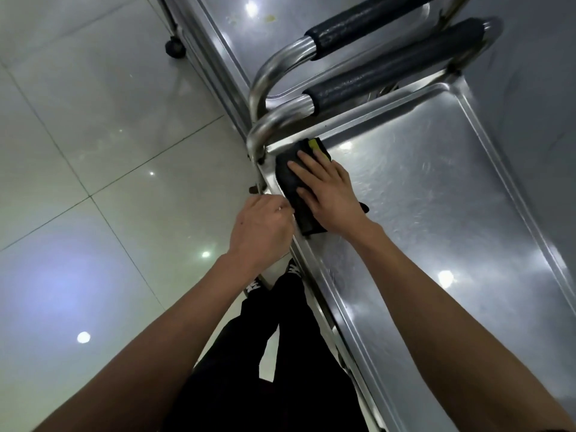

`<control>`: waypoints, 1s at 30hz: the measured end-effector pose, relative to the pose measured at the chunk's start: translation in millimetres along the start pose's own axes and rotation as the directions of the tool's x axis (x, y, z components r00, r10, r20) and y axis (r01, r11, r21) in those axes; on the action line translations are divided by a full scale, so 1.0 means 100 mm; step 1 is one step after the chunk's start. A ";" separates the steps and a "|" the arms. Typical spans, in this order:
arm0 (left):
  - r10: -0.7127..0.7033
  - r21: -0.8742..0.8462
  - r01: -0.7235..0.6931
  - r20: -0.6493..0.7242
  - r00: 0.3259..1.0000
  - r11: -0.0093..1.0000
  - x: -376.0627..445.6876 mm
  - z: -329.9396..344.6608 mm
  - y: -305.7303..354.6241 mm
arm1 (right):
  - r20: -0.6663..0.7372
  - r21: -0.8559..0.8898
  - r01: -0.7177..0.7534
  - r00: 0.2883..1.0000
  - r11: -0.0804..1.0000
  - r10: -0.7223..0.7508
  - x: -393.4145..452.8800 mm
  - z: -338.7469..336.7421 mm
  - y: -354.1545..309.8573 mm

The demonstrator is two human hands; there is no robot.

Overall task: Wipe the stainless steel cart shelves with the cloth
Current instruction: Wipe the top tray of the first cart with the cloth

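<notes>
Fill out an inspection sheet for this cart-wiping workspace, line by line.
Surface: top shelf of the stainless steel cart, streaked, with raised rim.
Job's things: dark cloth with a yellow patch, lying flat in the shelf corner near the handle.
Clutter: nothing seen on this shelf; yellowish spots on the neighbouring cart.
Grippers: right hand presses flat on the cloth; left hand curled at the shelf rim, exact hold unclear.
Cables: nothing seen.
Surroundings: glossy tiled floor, a caster wheel, the person's dark trousers below.

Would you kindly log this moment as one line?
right hand presses cloth on top shelf corner | left hand at shelf rim
</notes>
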State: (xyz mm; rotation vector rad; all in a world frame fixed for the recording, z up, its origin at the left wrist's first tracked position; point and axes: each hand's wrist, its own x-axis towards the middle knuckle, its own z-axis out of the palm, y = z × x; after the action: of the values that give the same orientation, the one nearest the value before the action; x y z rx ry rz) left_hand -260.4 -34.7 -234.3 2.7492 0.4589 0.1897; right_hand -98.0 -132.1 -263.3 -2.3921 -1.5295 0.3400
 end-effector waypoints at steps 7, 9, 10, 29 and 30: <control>0.048 -0.016 -0.048 0.007 0.999 0.999 0.47 0.12 0.37 | -0.089 0.065 -0.165 0.981 0.984 0.170 -0.02 -0.27 0.70; 0.069 -0.030 -0.068 0.046 0.997 0.997 0.62 0.18 0.51 | -0.095 0.072 -0.193 0.975 0.978 0.200 0.00 -0.37 0.94; 0.079 -0.035 -0.076 0.066 0.995 0.996 0.70 0.20 0.58 | -0.098 0.074 -0.214 0.970 0.974 0.220 0.01 -0.40 1.07; 0.255 0.077 -0.292 0.311 0.916 0.953 1.54 0.49 1.24 | -0.250 0.160 -0.615 0.732 0.772 0.634 0.13 -0.87 2.55; 0.254 0.096 -0.299 0.329 0.910 0.949 1.53 0.49 1.23 | -0.249 0.173 -0.629 0.716 0.758 0.652 0.10 -0.86 2.50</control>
State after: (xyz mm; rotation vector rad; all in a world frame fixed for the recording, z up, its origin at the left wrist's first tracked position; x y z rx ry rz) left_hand -72.0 -108.1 -224.8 2.9034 -0.0072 -0.2203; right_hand 146.6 -232.1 -273.2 -2.6899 -0.4986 0.1520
